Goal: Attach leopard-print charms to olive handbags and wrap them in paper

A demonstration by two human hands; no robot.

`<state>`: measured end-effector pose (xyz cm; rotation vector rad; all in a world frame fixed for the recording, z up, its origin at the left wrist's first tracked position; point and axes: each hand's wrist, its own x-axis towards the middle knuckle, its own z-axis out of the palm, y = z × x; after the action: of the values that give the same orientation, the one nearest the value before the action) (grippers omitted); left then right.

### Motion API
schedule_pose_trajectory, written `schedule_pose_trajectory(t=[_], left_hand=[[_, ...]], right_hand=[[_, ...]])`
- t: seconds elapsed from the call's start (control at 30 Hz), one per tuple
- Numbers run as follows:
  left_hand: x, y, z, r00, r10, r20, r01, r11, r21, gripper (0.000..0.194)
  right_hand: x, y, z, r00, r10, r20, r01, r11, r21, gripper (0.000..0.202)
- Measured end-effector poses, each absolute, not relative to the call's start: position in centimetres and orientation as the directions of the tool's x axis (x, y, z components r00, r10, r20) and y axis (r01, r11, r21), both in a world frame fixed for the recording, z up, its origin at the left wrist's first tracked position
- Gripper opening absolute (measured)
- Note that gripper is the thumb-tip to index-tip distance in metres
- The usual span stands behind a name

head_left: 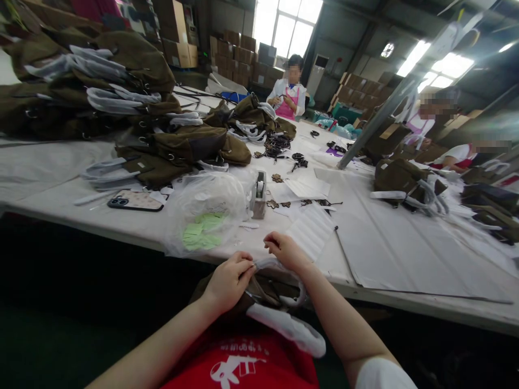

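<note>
A brown bag (265, 289) lies in my lap against the table edge, its handles wrapped in pale foam or paper. My left hand (231, 281) is closed, thumb and fingers pinching one end of a wrapped bag handle (267, 263). Just above the same handle, to the right, is my right hand (286, 249) with its fingers curled together; whether something small is between them is hidden. A second wrapped handle (287, 327) hangs over my red apron (243, 367). The bag's lower part is in shadow.
Brown bags (133, 59) are piled at the left. Along the near edge are a phone (135, 200), a plastic bag (206, 200) with green slips, a tape dispenser (258, 194) and white sheets (312, 229). A slanted metal post (377, 119) rises at right. Co-workers (288, 92) are across the table.
</note>
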<state>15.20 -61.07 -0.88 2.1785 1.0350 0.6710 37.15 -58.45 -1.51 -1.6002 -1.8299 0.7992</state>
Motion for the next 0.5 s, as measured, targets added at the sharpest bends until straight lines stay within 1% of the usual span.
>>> schedule_pose_trajectory(t=[0.07,0.13,0.23,0.3,0.37,0.43,0.47,0.5], left_hand=[[15.7,-60.1,-0.9,0.568,0.808,0.155,0.524,-0.5,0.689,0.026],[16.3,-59.5,-0.9,0.588,0.797,0.14,0.546,-0.518,0.658,0.028],[17.4,-59.1,-0.9,0.626,0.769,0.127,0.557,-0.556,0.617,0.027],[18.0,-59.0,-0.8,0.647,0.757,0.089,0.575,-0.562,0.594,0.028],[18.4,-59.0,-0.7,0.649,0.758,0.061,0.597,-0.557,0.578,0.028],[18.5,-59.1,-0.7,0.637,0.768,0.059,0.612,-0.551,0.567,0.026],[18.5,-59.1,-0.8,0.633,0.771,0.066,0.613,-0.551,0.566,0.025],[18.4,-59.2,-0.8,0.631,0.773,0.074,0.61,-0.552,0.569,0.024]], right_hand=[[36.8,-59.1,-0.6,-0.151,0.987,0.062,0.649,0.147,-0.747,0.012],[36.4,-59.7,0.3,-0.18,0.98,0.081,0.686,0.185,-0.704,0.017],[36.0,-60.3,1.7,-0.235,0.971,0.054,0.744,0.215,-0.632,0.031],[35.7,-60.6,2.3,-0.274,0.961,0.03,0.786,0.242,-0.568,0.035],[35.5,-60.8,2.5,-0.331,0.944,0.011,0.818,0.292,-0.496,0.031],[35.6,-60.6,2.3,-0.384,0.923,-0.016,0.822,0.334,-0.462,0.023],[35.8,-60.4,2.0,-0.39,0.921,-0.019,0.811,0.333,-0.48,0.02],[36.2,-60.0,1.7,-0.366,0.931,-0.009,0.79,0.306,-0.531,0.017]])
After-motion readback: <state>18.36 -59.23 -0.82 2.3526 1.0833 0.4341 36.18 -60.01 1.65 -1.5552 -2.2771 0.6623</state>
